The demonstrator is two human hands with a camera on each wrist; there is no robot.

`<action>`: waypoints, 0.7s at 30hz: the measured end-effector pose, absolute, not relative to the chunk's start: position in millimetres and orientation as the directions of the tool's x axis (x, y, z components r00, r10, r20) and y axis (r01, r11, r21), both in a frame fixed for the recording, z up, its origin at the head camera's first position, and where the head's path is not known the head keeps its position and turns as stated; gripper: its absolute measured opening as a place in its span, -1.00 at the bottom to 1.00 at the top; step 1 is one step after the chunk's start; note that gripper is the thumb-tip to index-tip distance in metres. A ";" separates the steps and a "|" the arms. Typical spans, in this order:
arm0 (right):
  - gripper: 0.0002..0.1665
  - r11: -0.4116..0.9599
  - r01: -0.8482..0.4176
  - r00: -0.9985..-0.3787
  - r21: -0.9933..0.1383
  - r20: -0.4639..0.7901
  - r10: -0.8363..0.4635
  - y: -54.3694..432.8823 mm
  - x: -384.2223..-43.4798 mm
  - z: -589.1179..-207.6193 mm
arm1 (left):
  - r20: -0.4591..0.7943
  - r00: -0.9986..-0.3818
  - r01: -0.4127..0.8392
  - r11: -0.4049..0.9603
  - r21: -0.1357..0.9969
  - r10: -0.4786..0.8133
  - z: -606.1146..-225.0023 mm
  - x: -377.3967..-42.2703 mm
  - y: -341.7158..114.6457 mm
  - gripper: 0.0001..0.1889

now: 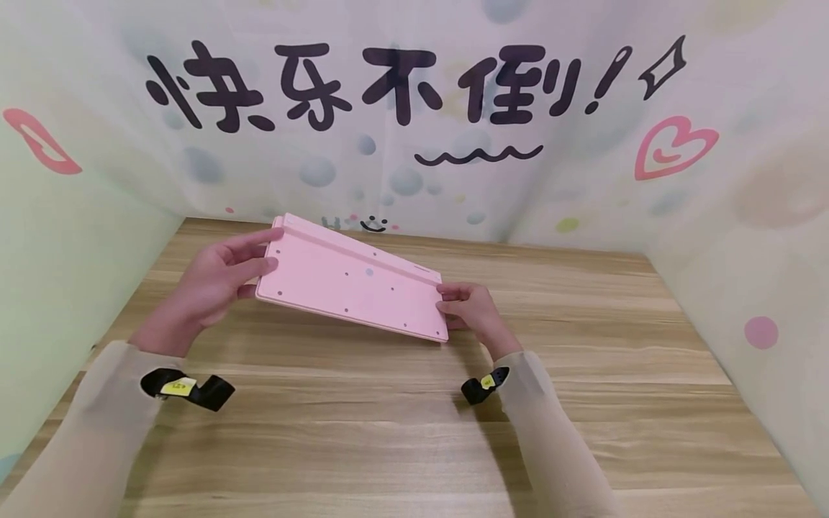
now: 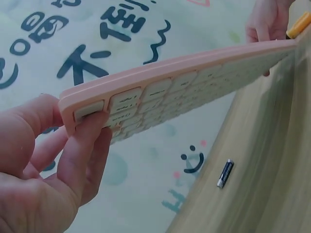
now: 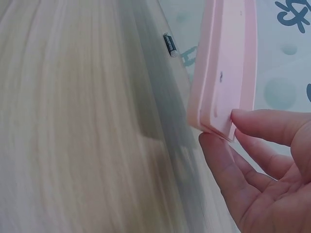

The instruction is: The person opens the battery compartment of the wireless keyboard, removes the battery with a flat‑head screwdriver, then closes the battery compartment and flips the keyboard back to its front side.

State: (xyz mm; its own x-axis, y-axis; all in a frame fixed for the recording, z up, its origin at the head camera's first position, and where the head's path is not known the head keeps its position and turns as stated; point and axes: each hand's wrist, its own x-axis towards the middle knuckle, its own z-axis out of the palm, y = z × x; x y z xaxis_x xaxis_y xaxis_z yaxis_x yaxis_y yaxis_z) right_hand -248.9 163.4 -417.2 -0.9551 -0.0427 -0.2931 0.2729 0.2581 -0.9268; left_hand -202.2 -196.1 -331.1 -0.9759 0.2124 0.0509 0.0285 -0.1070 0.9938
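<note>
A pink keyboard (image 1: 352, 284) is held above the wooden table, its screw-dotted underside towards the head camera. It tilts, the left end higher than the right. White keys (image 2: 158, 92) show on its far face in the left wrist view. My left hand (image 1: 216, 277) grips the left end, thumb on the underside and fingers reaching round to the key side. At the right end, my right hand (image 1: 476, 309) pinches the keyboard's corner between thumb and fingers. A small dark battery (image 2: 225, 173) lies on the table beyond the keyboard, hidden from the head view.
The wooden table (image 1: 363, 432) meets a printed cloth backdrop (image 1: 414, 180) at its far edge. Cloth walls also rise on the left and right. Black wrist mounts (image 1: 214, 392) jut out from both sleeves. An orange-yellow item (image 2: 299, 24) is cut off beside the right hand.
</note>
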 end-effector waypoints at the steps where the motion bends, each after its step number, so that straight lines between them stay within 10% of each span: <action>1: -0.57 0.259 0.273 -0.955 -0.927 -0.294 -0.045 163.1 -249.0 -417.2 | 0.054 -0.977 0.031 -0.114 0.993 0.207 -329.0 -201.7 -194.6 -0.55; 21: -0.55 0.292 0.183 -0.962 -0.939 -0.232 -0.142 146.6 -236.9 -415.7 | 0.098 -0.993 0.082 -0.207 0.975 0.068 -286.9 -194.5 -172.5 -0.67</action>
State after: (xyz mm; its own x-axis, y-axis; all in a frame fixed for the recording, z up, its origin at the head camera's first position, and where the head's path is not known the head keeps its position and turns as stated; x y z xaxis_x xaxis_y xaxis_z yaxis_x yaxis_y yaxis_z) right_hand -236.9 146.6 -415.7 -0.9624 -0.1417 -0.2319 0.1833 0.2918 -0.9387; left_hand -194.5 -172.5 -286.9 -0.9929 0.0676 0.0978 0.0819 -0.2074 0.9748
